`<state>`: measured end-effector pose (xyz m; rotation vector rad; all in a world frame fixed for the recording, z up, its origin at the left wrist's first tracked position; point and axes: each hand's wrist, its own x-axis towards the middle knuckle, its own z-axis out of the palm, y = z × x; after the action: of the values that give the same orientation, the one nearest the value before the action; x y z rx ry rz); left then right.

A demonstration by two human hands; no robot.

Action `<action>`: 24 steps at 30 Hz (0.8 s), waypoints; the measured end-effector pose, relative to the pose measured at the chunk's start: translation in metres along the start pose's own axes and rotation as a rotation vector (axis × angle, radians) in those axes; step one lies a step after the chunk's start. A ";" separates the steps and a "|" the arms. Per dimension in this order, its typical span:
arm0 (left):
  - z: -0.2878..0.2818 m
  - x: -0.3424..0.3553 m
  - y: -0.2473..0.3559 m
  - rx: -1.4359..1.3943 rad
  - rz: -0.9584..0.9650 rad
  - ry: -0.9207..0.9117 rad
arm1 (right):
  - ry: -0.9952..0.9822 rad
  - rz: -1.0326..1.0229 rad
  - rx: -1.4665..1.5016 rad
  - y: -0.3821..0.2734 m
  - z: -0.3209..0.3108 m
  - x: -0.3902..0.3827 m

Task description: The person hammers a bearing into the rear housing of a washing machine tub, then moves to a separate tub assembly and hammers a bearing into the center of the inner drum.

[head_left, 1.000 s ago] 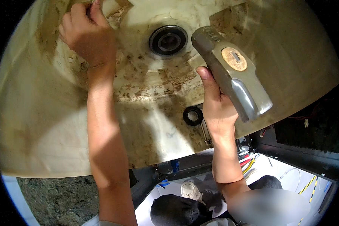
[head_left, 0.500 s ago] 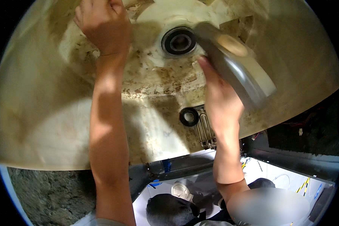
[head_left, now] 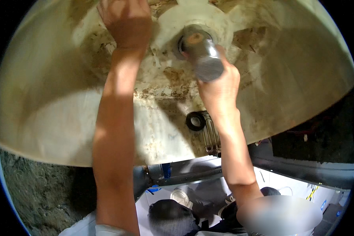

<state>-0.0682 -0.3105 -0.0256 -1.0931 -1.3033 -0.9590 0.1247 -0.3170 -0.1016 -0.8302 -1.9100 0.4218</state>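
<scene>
My right hand [head_left: 221, 88] is closed round the handle of a hammer. The hammer's steel head [head_left: 203, 55] is toward me, with the wooden handle end showing in its eye; the rest of the handle is hidden. Beneath it is a black-ringed bearing [head_left: 180, 44] in the middle of a yellowed, brown-stained plastic tub [head_left: 59, 118], mostly covered by the hammer. My left hand [head_left: 129, 23] lies against the tub's far left part, back toward me. Its fingers run out at the upper edge, so whether it holds anything is hidden.
A black rubber ring [head_left: 195, 121] and a looped metal heating element [head_left: 211, 133] sit low on the tub wall, beside my right forearm. Beyond the tub's near rim are a dark metal frame [head_left: 185, 173], blue pieces and my shoe [head_left: 181, 198]. Rough dark material [head_left: 31, 192] lies lower left.
The hammer has swung left from beside the bearing to over it, and its head has turned. My left hand has shifted slightly right, and the view has moved a little.
</scene>
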 end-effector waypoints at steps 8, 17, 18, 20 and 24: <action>-0.001 0.000 0.000 -0.012 -0.065 -0.029 | 0.218 -0.205 0.045 -0.017 -0.025 -0.019; 0.001 0.004 -0.003 -0.032 -0.063 -0.014 | -0.019 -0.094 -0.141 -0.013 0.008 -0.025; -0.001 0.002 -0.001 -0.028 -0.059 -0.018 | 0.015 -0.115 -0.087 -0.012 0.005 -0.035; -0.001 0.002 -0.002 -0.054 -0.063 -0.029 | 0.017 -0.101 0.006 -0.013 -0.002 -0.049; 0.002 0.003 -0.003 -0.046 -0.018 0.054 | 0.026 -0.144 0.058 -0.016 -0.012 -0.055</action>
<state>-0.0716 -0.3087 -0.0224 -1.0843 -1.2547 -1.0298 0.1452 -0.3673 -0.1220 -0.6522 -1.9107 0.3747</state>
